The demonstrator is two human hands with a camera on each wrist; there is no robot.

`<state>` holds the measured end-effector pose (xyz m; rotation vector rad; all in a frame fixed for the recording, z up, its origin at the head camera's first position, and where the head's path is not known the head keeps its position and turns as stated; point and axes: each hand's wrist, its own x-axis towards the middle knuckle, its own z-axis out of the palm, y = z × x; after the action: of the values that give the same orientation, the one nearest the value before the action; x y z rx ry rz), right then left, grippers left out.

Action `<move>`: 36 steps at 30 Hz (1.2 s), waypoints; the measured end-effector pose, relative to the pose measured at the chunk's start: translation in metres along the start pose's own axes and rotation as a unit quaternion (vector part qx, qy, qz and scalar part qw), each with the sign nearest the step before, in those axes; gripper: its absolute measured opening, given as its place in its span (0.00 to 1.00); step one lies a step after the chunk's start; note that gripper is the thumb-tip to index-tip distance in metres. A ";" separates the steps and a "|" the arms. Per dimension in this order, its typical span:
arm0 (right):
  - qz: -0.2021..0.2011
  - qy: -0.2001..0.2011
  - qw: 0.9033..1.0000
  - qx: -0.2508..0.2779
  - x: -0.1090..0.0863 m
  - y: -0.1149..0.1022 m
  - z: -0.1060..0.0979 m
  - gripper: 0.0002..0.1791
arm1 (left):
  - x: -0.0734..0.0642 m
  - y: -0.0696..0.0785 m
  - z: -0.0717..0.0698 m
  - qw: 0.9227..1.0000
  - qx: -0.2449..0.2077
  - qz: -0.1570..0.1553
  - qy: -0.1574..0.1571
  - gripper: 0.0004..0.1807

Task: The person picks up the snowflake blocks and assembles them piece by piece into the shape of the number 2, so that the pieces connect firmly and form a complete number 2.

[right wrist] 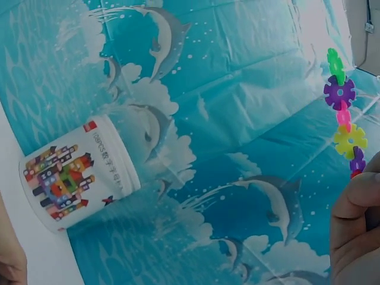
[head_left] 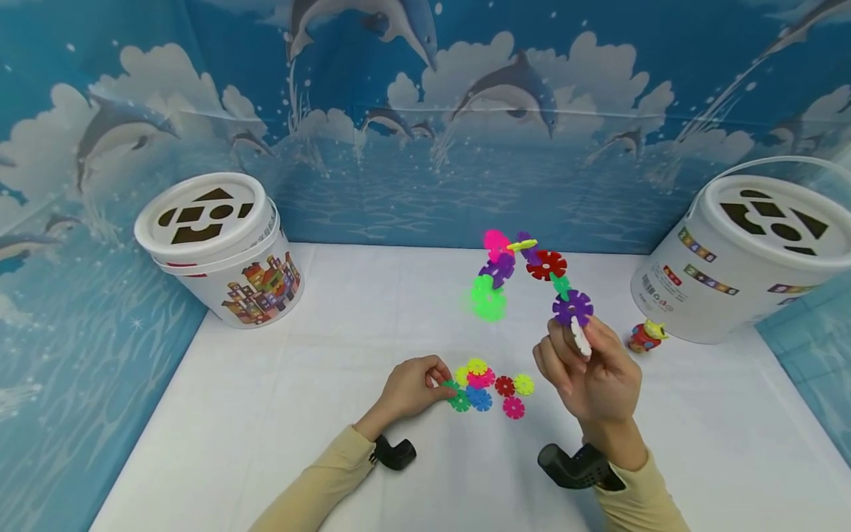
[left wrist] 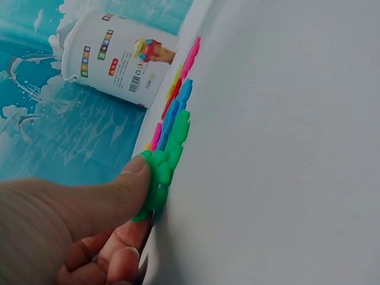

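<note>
My right hand (head_left: 595,377) is raised above the table and pinches the lower end of a curved chain of notched plastic discs, at a white disc (head_left: 580,338) beside a purple disc (head_left: 573,307). From there the chain arches up through green, red, purple, yellow and pink discs, down to a bright green disc (head_left: 488,299) hanging at its far end. My left hand (head_left: 412,388) pinches a green disc (left wrist: 159,178) between thumb and fingers at the left edge of the loose discs. Among these lie a blue disc (head_left: 479,399), a dark red disc (head_left: 504,386) and several yellow and pink ones.
A white lidded bucket (head_left: 219,273) stands at the back left, another white bucket (head_left: 691,273) at the back right. Beside the right one is a small red and yellow figurine (head_left: 646,336). A dolphin-print backdrop (head_left: 399,192) rises behind the white table (head_left: 372,310).
</note>
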<state>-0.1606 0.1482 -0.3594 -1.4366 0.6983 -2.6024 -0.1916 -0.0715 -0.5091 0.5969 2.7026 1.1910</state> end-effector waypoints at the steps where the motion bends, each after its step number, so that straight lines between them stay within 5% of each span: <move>1: -0.002 0.000 1.000 0.007 0.000 0.000 0.000 0.14 | 0.000 0.000 0.000 1.000 0.000 -0.001 0.001 0.10; 18: -0.011 -0.007 1.000 0.014 0.000 -0.005 0.000 0.14 | -0.001 0.002 0.000 1.000 -0.016 0.003 0.005 0.08; 25: -0.010 0.006 0.995 -0.097 -0.001 -0.006 -0.003 0.18 | 0.001 0.000 -0.001 0.999 -0.032 0.018 0.007 0.06; 29: -0.010 0.033 0.978 -0.206 -0.003 -0.006 -0.003 0.17 | 0.003 -0.003 -0.002 0.997 -0.065 0.025 0.017 0.05; 36: -0.009 0.080 0.927 -0.365 -0.007 -0.005 0.001 0.15 | 0.003 -0.003 -0.002 0.988 -0.149 0.014 0.035 0.06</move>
<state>-0.1555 0.1544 -0.3627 -1.3490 1.8271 -2.6050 -0.1961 -0.0731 -0.5094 0.5602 2.5037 1.6119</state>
